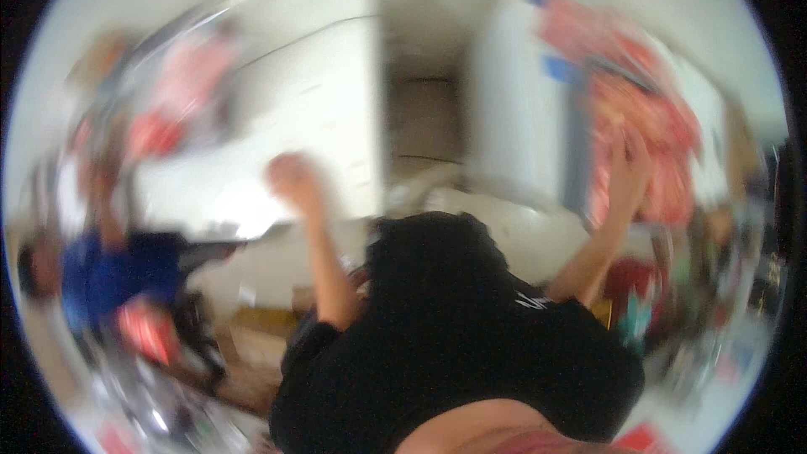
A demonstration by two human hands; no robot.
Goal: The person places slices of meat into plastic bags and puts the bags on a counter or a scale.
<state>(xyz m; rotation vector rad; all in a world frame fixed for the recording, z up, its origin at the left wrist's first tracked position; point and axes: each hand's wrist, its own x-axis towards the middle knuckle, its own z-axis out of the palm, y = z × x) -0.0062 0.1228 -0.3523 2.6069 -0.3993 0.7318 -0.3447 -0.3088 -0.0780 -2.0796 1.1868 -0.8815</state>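
Motion blur smears the whole picture. My left hand (294, 181) is over the near right part of a white tabletop (311, 109); its fingers look bunched, but the blur hides whether they hold anything. Off to the right, my right hand (630, 172) reaches onto a heap of orange-red, shiny plastic-like material (668, 189). Its fingertips overlap the heap, and whether they grip it cannot be made out. A dark grey strip (575, 151) runs along the heap's left side.
A pink and red bundle (189, 76) lies on the left table. Between the two white surfaces is a gap showing brown floor (427, 122). At the left, another person in a blue top (126, 277) is beside the table. Cardboard (256, 345) lies low on the left.
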